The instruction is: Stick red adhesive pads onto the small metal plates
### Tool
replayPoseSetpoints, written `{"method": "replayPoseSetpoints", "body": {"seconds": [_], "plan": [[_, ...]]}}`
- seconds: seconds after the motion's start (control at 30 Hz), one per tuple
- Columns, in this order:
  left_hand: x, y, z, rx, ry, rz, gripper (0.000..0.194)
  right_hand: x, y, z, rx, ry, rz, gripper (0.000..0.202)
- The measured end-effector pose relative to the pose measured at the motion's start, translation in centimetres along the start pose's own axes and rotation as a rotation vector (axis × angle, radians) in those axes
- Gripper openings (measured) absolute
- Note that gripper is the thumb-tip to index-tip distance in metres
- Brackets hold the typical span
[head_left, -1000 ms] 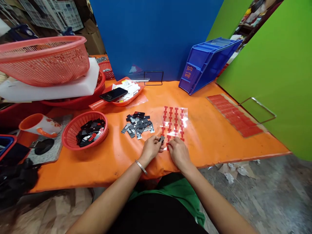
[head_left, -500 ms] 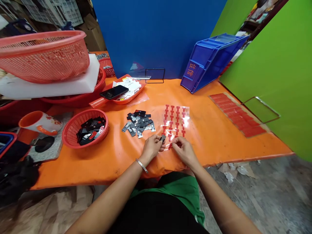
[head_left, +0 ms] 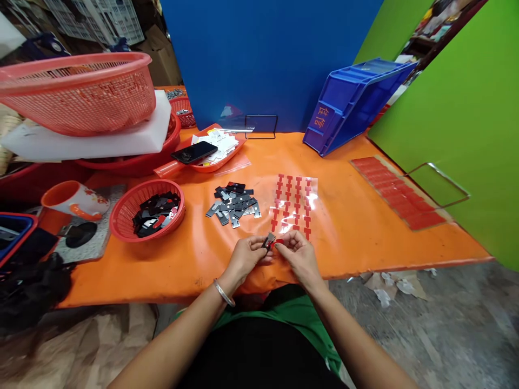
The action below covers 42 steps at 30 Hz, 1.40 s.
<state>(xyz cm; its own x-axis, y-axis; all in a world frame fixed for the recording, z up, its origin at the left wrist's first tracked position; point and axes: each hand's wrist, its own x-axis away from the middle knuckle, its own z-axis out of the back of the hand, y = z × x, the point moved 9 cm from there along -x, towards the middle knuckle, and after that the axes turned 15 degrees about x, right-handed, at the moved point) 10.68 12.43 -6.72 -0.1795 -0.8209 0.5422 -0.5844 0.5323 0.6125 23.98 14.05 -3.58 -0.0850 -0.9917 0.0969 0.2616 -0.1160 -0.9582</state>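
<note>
Between finger and thumb my left hand [head_left: 248, 256] pinches a small black-and-silver metal plate [head_left: 268, 239]. My right hand [head_left: 299, 254] is closed on a red T-shaped sticker [head_left: 279, 242], whose near end meets the plate or lies right against it; the fingers partly hide the contact. Just beyond my hands lies a clear sheet of red stickers [head_left: 298, 204] in rows. A loose pile of similar metal plates [head_left: 233, 201] sits to its left. Farther left stands a red mesh basket [head_left: 121, 216] holding more black, silver and red-marked plates.
A red scoop [head_left: 213, 168] carries paper slips and a phone [head_left: 194, 153]. At left are a mug [head_left: 67, 200] and a large pink basket [head_left: 81, 100] on white foam. A blue crate [head_left: 338, 108] leans at the back right, near a red sticker sheet [head_left: 399, 192].
My right hand has lifted the red sticker off the clear sheet and brought it left to the plate. My left hand still holds the plate, now tilted. The view has shifted slightly.
</note>
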Motion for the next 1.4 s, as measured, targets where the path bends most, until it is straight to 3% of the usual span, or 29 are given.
{"method": "replayPoseSetpoints", "body": {"seconds": [0.27, 1.4], "plan": [[0.2, -0.8, 1.0, 0.045, -0.012, 0.048, 0.024, 1.0, 0.5, -1.8, 0.025, 0.002, 0.025, 0.024], [0.1, -0.8, 0.9, 0.013, -0.053, 0.036, 0.024, 0.9, 0.8, -2.1, 0.181, 0.011, 0.086, 0.014]]}}
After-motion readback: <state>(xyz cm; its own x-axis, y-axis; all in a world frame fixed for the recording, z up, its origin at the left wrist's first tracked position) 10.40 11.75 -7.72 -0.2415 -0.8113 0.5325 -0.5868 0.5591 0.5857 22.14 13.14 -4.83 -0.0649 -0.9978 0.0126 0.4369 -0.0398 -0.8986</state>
